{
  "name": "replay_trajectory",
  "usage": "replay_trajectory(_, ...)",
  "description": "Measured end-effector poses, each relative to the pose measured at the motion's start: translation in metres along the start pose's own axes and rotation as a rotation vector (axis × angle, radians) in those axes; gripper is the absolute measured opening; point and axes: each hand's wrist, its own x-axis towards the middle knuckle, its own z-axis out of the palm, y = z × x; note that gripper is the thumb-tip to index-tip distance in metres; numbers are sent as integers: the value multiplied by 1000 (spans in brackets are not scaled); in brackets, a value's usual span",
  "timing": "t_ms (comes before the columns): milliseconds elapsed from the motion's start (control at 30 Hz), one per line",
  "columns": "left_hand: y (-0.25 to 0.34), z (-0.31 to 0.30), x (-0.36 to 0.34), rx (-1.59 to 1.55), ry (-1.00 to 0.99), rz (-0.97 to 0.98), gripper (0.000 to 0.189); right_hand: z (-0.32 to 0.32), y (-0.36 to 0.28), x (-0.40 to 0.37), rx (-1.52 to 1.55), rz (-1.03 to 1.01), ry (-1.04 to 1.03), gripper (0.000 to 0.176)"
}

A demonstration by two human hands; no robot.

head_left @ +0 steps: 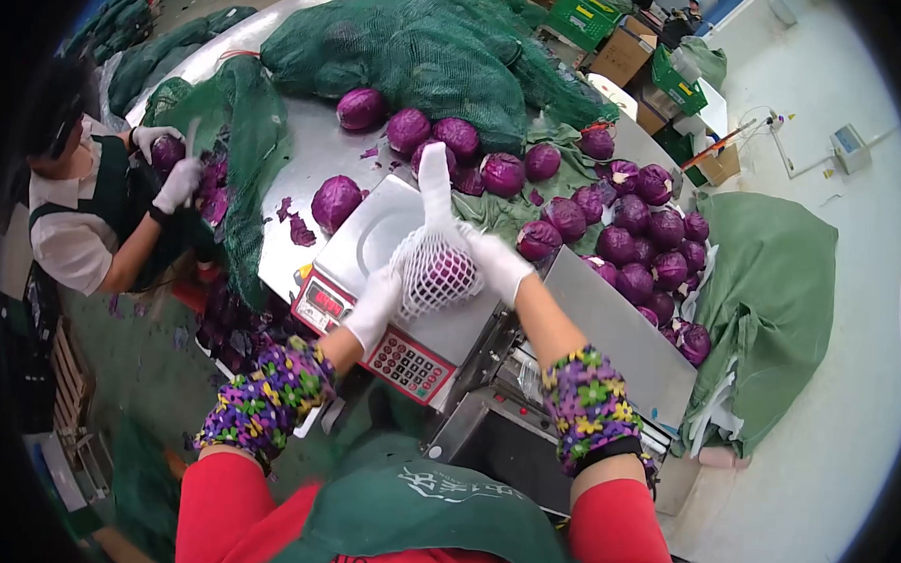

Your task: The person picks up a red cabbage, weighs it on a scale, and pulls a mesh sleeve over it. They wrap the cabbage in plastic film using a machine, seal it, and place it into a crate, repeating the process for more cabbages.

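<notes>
A red cabbage (449, 269) sits inside a white foam net sleeve (436, 182), whose loose end sticks up and away from me. My left hand (375, 307), in a white glove, is closed on the near left side of the net. On the right side, my gloved right hand (498, 265) grips the net, its fingers partly hidden behind the mesh. Net and cabbage are over the metal plate of a scale (368, 241), just beyond its red-framed keypad (406, 363) and lit display (326, 299).
Many red cabbages (651, 229) are heaped at the right, near a green cloth (768, 293). Several more lie by a large green mesh sack (398, 66) on the metal table (301, 147). At left a co-worker (96, 200) holds a cabbage. A wrapping machine (495, 432) stands close in front of me.
</notes>
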Motion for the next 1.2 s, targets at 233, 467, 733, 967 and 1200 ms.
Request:
replay_trajectory(233,102,-19,-64,-1036,-327,-564,54,11,22,-120,20,-511,114,36)
replay_trajectory(467,110,-8,-107,-1070,-407,-355,45,15,24,-235,1004,361,-397,33)
replay_trajectory(733,112,3,-31,-122,-265,-27,75,-126,98,-247,786,-217,-53,35)
replay_trajectory(967,-35,-126,167,306,-44,-31,55,-264,127,-244,532,-56,321,33)
replay_trajectory(1200,-40,-161,188,-110,-24,-268,45,-264,123,-291,4,10,682,51)
